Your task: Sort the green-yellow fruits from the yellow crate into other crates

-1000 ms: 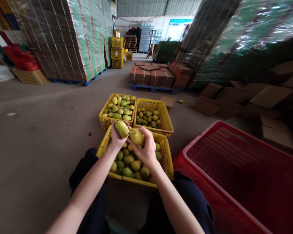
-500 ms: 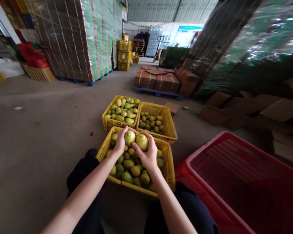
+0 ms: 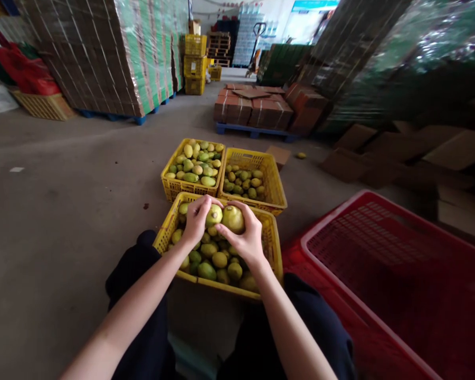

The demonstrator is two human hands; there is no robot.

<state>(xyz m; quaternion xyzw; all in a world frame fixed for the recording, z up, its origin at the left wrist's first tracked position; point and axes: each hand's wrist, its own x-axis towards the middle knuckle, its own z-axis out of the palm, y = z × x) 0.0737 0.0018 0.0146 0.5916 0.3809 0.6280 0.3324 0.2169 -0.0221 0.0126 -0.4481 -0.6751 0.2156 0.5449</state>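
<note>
Fruit (image 3: 214,215) sits in the left hand (image 3: 195,220), and a second fruit (image 3: 233,219) in the right hand (image 3: 248,232): two held in all, one to each, side by side above the near crate (image 3: 272,238). Whether the two touch is hard to tell. Three yellow crates stand on the floor (image 3: 83,211): the near one, the left crate (image 3: 174,189) and the right crate (image 3: 274,180), the last two side by side just beyond it. All three hold green and yellow fruits, too many and too overlapped to count; the right crate has the fewest. One red crate (image 3: 364,232) stands to the right, one loose fruit (image 3: 301,155) lies on the floor, and farther back rises a stack (image 3: 195,66) of three more yellow crates

The left hand is curled closed around its fruit, fingers over the far side, back of the hand outward. The right hand is spread wider, thumb along the near side and fingers over the far side, gripping its fruit. Both forearms, the left (image 3: 130,311) and the right (image 3: 291,324), are bare and reach forward, slanting inward until the hands nearly meet, between two dark-clad knees (image 3: 132,274)
</note>
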